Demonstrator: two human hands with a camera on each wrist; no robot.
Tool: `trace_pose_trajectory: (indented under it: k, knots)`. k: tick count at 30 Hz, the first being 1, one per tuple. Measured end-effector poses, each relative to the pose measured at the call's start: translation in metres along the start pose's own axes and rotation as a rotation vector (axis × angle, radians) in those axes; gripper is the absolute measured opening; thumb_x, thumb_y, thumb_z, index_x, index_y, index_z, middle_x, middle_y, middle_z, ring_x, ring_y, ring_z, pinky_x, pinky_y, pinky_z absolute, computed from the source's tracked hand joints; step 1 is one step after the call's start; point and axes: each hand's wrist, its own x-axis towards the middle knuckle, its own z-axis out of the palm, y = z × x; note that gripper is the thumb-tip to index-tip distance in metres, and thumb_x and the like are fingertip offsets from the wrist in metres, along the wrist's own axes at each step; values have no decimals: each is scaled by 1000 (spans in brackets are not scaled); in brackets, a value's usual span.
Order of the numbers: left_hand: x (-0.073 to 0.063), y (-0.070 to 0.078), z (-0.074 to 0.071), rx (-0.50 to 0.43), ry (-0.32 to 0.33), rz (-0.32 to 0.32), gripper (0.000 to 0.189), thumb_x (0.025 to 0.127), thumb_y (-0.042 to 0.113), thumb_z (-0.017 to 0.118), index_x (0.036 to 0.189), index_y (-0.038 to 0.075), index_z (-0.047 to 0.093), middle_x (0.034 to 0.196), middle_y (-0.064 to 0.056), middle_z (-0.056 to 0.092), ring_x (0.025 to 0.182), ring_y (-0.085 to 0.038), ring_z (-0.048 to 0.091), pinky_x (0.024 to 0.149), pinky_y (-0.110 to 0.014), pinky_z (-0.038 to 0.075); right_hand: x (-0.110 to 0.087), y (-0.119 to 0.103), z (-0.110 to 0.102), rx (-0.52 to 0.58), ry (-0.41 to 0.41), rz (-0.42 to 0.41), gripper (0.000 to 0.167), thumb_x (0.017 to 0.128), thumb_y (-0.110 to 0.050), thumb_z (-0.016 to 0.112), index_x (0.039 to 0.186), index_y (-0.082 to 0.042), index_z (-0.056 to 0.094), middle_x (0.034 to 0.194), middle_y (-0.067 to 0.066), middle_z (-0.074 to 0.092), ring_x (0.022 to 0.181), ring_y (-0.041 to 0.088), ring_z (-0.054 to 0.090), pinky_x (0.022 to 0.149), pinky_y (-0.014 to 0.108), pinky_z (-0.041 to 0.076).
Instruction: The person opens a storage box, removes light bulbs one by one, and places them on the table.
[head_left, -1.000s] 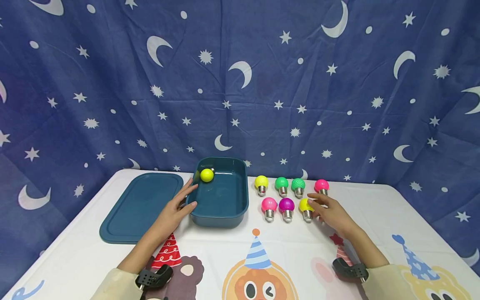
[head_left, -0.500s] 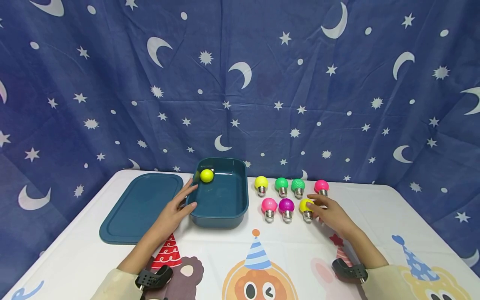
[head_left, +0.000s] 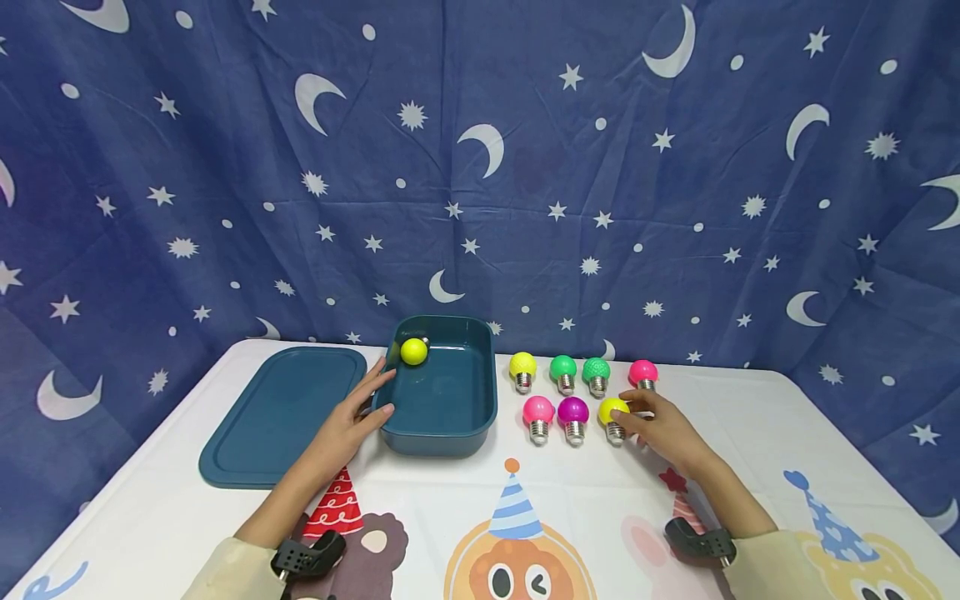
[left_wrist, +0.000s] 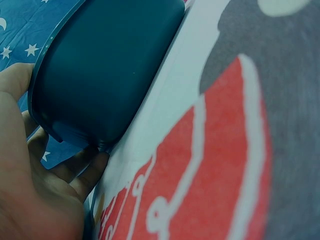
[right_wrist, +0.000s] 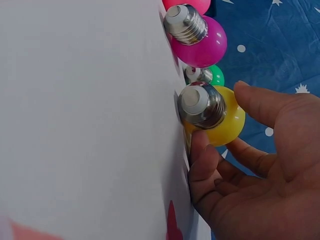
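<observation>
My left hand [head_left: 351, 421] rests against the left side of a dark teal plastic box [head_left: 438, 442], thumb and fingertips at its rim. In the left wrist view the box's outer wall [left_wrist: 115, 65] stands beside the spread fingers. Inside the box, near the back left, lies a yellow light bulb [head_left: 413, 351]. At the right, my right hand [head_left: 663, 427] grips another yellow light bulb [head_left: 611, 411] lying on the table. Its thumb is on the yellow globe [right_wrist: 232, 120], and curled fingers touch the other side; the silver screw base points toward the camera.
Beside the held bulb lie a purple bulb [head_left: 573, 411] and a pink bulb [head_left: 537, 410]. Behind are a yellow bulb [head_left: 522, 365], two green bulbs [head_left: 563, 368] and a darker pink bulb [head_left: 642, 372]. A flat teal lid [head_left: 281, 417] lies left of the box.
My right thumb has shifted slightly left onto the yellow bulb and the hand's fingers have closed in around it. The left hand and the box have not moved.
</observation>
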Motion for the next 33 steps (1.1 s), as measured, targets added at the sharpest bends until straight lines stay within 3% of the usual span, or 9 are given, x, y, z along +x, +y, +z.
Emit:
trace_pose_trajectory:
  k: [20, 29, 33]
  knots:
    - [-1, 3, -2, 6, 6, 0, 53, 99, 18, 54, 147, 7, 37, 159, -5, 13, 144, -31, 9, 111, -54, 18, 0, -4, -4, -12, 13, -7, 61, 94, -42, 59, 135, 1, 44, 119, 19, 52, 79, 21, 60, 63, 31, 51]
    - [0, 3, -1, -2, 5, 7, 53, 99, 19, 54, 147, 7, 37, 159, -6, 13, 144, -33, 10, 110, -56, 19, -6, -16, -17, -130, 73, -79, 63, 96, -47, 53, 137, 0, 43, 126, 22, 52, 92, 27, 61, 84, 45, 52]
    - [-1, 3, 1, -3, 2, 7, 54, 98, 21, 55, 147, 6, 36, 159, -7, 13, 143, -34, 11, 110, -57, 19, -7, -25, -21, -135, 88, -131, 59, 96, -45, 54, 134, 0, 46, 122, 20, 55, 89, 26, 62, 84, 45, 50]
